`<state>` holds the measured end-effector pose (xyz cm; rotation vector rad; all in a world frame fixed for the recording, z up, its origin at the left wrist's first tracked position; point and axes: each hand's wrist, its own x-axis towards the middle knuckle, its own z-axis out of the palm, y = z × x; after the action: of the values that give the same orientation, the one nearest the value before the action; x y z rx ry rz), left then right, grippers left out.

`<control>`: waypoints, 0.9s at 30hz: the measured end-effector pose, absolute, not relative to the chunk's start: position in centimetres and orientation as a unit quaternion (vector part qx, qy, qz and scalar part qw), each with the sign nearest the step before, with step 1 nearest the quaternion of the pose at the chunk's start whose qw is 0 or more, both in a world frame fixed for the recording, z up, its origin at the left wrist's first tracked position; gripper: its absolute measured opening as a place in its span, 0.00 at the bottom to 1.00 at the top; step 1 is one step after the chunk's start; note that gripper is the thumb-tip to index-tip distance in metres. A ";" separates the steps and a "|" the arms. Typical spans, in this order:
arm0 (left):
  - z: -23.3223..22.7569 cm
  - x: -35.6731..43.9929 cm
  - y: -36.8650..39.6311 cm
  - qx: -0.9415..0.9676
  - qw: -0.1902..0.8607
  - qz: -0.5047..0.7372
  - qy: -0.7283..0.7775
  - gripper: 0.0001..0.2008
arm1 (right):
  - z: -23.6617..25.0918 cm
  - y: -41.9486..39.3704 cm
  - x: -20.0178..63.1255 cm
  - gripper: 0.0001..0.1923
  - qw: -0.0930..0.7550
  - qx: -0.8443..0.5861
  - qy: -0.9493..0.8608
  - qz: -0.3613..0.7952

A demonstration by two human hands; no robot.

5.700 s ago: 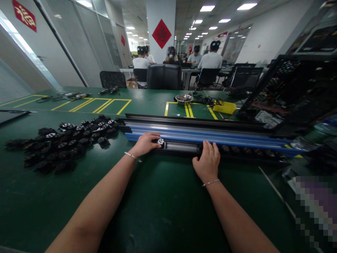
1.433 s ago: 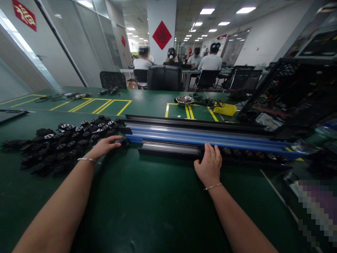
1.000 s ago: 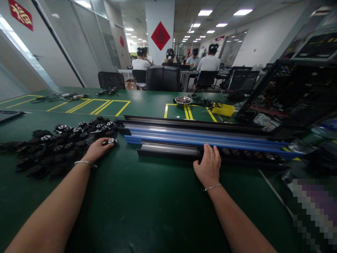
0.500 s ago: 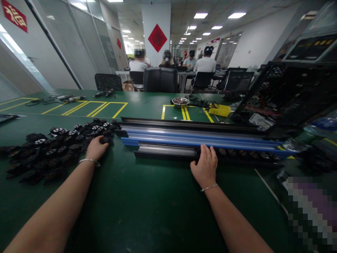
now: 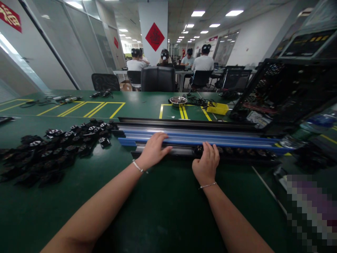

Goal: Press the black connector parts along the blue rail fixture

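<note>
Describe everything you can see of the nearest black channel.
The black channel is long, straight and open-topped, with low walls and a grey, metallic-looking sheen inside. It lies across the green table, just nearer than the blue rail. Small dark parts sit in a row along its right stretch. The right hand rests at its middle; the left hand is over its left stretch, contact unclear.

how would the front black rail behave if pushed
The rail looks long and straight, so probably stiff. Its inside looks smooth and shiny, so the black parts in it might slide if tilted. It lies open side up, so it seems unlikely to roll.
</note>
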<state>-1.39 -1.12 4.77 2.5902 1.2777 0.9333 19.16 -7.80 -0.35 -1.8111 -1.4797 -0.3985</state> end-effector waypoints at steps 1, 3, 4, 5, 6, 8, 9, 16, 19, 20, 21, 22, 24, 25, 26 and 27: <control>4.3 0.4 -1.4 0.867 0.064 0.290 0.399 0.20 | -0.4 -7.8 19.3 0.33 0.380 -0.706 -0.576 -0.161; 3.4 3.3 -1.8 0.890 0.081 0.261 0.366 0.25 | -0.6 -7.7 19.4 0.32 0.386 -0.702 -0.574 -0.169; 3.0 4.6 -1.9 0.894 0.086 0.251 0.360 0.26 | -0.7 -7.7 19.5 0.32 0.387 -0.701 -0.575 -0.168; 2.7 5.6 -1.9 0.897 0.089 0.243 0.358 0.27 | -0.8 -7.7 19.6 0.31 0.388 -0.701 -0.575 -0.165; 2.5 6.5 -1.8 0.899 0.090 0.239 0.355 0.27 | -0.8 -7.6 19.6 0.31 0.390 -0.702 -0.575 -0.160; 2.2 7.7 -1.7 0.895 0.094 0.243 0.362 0.25 | -0.9 -7.6 19.7 0.30 0.395 -0.705 -0.570 -0.149; 2.2 8.1 -1.6 0.891 0.095 0.247 0.368 0.24 | -1.0 -7.5 19.7 0.30 0.398 -0.706 -0.569 -0.144; 2.4 9.2 -1.8 0.867 0.097 0.255 0.418 0.22 | -1.2 -7.3 19.7 0.30 0.419 -0.699 -0.567 -0.120; 2.4 9.6 -1.7 0.855 0.108 0.247 0.444 0.19 | -1.2 -7.2 20.0 0.30 0.436 -0.692 -0.565 -0.105; 2.4 9.7 -1.6 0.851 0.112 0.244 0.452 0.18 | -1.2 -7.2 20.1 0.30 0.441 -0.691 -0.564 -0.101; 2.4 9.8 -1.5 0.848 0.115 0.242 0.457 0.17 | -1.2 -7.2 20.2 0.30 0.445 -0.690 -0.562 -0.098; 2.4 9.9 -1.4 0.846 0.118 0.241 0.460 0.17 | -1.2 -7.1 20.2 0.30 0.447 -0.690 -0.561 -0.096; 2.4 9.9 -1.3 0.846 0.120 0.239 0.461 0.17 | -1.2 -7.1 20.3 0.30 0.450 -0.690 -0.559 -0.096; 2.4 9.8 -1.3 0.847 0.120 0.240 0.460 0.17 | -1.2 -7.1 20.4 0.29 0.450 -0.690 -0.559 -0.097; 2.4 9.8 -1.2 0.848 0.119 0.241 0.458 0.17 | -1.2 -7.1 20.4 0.29 0.450 -0.690 -0.559 -0.098; 2.4 9.7 -1.2 0.849 0.118 0.241 0.455 0.17 | -1.2 -7.1 20.4 0.29 0.449 -0.690 -0.559 -0.100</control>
<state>9.74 -1.19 2.45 2.4828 1.3322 0.7050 20.36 -7.13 -1.16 -1.7063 -1.3816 -0.2478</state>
